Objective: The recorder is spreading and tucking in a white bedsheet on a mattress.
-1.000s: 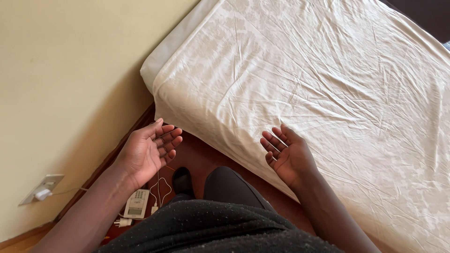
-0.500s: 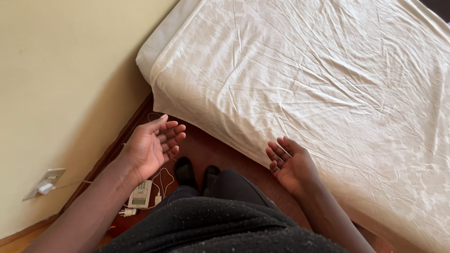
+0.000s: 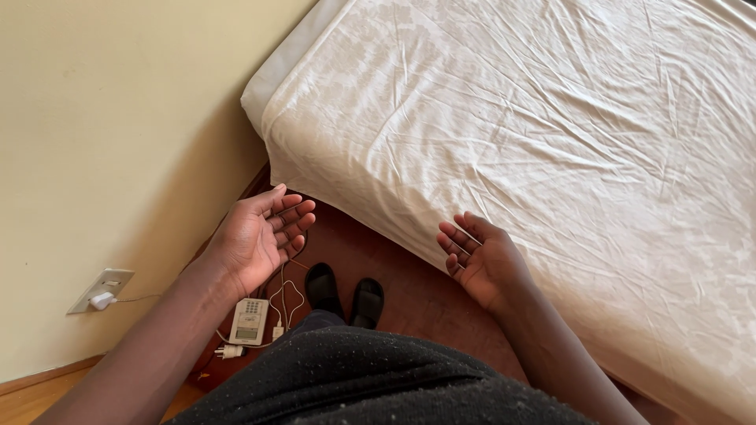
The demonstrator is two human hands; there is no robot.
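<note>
Head view shows your left hand [image 3: 256,236] and right hand [image 3: 482,264] spread wide, empty, just short of the white sheet [image 3: 535,149] on the bed before you: probably light, soft, slack, so pinch its near edge.

- The scene is bright with soft daylight that falls from the upper right of the frame.
- The white bed sheet [image 3: 551,142] is the brightest area, near glare at the upper right, yet its creases stay readable.
- The wall [image 3: 102,118] at the left is evenly lit; a soft shadow darkens it beside the mattress corner.
- The floor [image 3: 394,267] at lower centre lies in shade.
- Focus is sharp throughout; the dark garment at the bottom edge is slightly soft.
</note>
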